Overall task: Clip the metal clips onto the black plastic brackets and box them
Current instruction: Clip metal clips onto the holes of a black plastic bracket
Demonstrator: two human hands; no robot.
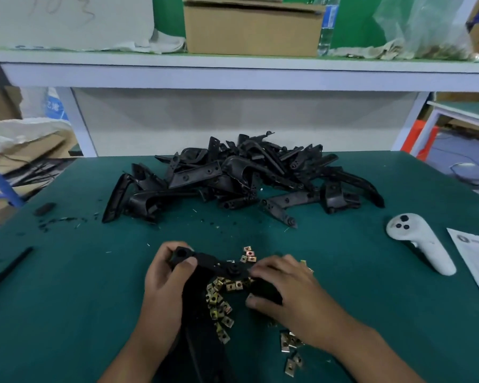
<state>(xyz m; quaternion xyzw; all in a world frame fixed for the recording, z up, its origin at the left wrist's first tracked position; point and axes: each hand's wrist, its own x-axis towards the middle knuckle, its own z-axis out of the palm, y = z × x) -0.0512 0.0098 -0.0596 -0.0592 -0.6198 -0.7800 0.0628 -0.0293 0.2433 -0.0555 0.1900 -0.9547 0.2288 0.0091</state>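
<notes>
Head view: both hands hold one black bracket point(213, 265) at 6 o'clock on the green table point(67, 286). Left hand point(168, 275) grips its left end, right hand point(285, 288) curls around its right end. Metal clips point(219, 302) lie scattered under them; bracket pile point(241, 178) sits at 12 o'clock.

My left hand point(168, 275) and right hand point(285, 288) sit close together before me, fingers curled in a grip, forearms angled inward.

Black plastic bracket point(213, 265) held level above scattered brass-coloured metal clips point(219, 302), bracket pile point(241, 178) behind
</notes>
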